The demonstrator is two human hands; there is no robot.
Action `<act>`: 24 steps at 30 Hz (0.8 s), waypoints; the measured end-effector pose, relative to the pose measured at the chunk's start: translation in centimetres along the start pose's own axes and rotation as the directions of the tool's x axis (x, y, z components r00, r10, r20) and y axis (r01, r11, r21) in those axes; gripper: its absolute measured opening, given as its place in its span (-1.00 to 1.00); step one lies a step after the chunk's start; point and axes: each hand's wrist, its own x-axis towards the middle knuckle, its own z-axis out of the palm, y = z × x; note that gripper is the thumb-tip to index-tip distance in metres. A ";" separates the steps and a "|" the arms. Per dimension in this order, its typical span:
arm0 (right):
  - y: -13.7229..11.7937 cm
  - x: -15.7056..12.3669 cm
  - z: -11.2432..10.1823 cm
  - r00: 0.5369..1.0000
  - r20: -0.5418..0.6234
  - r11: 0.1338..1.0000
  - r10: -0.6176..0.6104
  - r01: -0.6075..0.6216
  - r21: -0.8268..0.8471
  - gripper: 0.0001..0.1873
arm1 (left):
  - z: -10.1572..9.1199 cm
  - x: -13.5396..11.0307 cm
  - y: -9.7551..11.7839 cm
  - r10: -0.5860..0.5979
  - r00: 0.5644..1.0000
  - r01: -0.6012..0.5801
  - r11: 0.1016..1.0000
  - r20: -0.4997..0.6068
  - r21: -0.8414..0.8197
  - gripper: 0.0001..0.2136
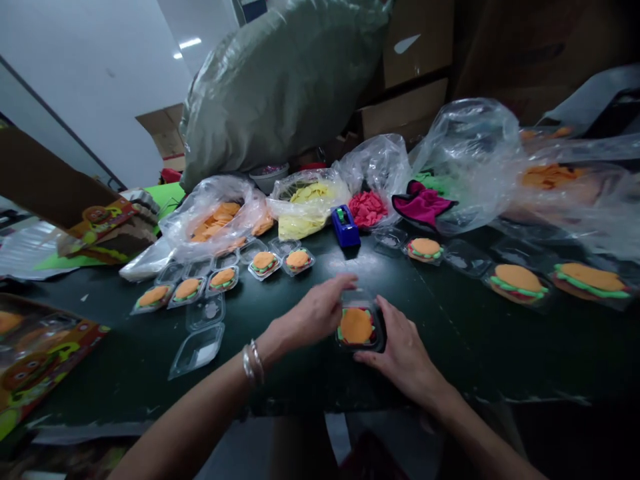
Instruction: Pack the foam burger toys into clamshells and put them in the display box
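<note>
A clear plastic clamshell box [381, 339] sits on the dark table in front of me, with a toy burger [357, 325] inside. The burger has an orange bun with green and red layers around its edge. My right hand [407, 350] grips the box from the right, thumb at the near side and fingers along the far corner. At the upper left of the box, my left hand [320, 308] is bent over the lid [356, 297], which appears raised at the back. The left thumb and the undersides of those fingers are hidden.
An open clamshell [203, 347] and several boxed burgers [223, 279] lie to the left; more burgers [517, 281] are at right. Behind are a blue tape dispenser [345, 227], bags of orange, yellow [310, 200] and red pieces [367, 208], and a magenta cloth [425, 203]. A printed carton [45, 360] stands left.
</note>
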 end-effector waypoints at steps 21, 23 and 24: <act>0.1 3.2 -3.5 0.942 0.250 0.969 -0.222 0.186 0.161 -0.31 | 2.4 -2.9 -0.5 0.119 0.993 -0.119 0.993 0.001 -0.016 -0.62; -0.2 3.9 -3.9 0.927 0.282 0.968 -0.249 0.227 0.110 -0.34 | 1.8 -2.6 -0.3 0.025 0.997 -0.022 0.998 0.071 -0.051 -0.47; -0.4 4.1 -4.1 0.920 0.299 0.967 -0.254 0.241 0.082 -0.35 | 1.6 -2.5 -0.2 -0.005 0.994 0.014 0.997 0.112 -0.078 -0.45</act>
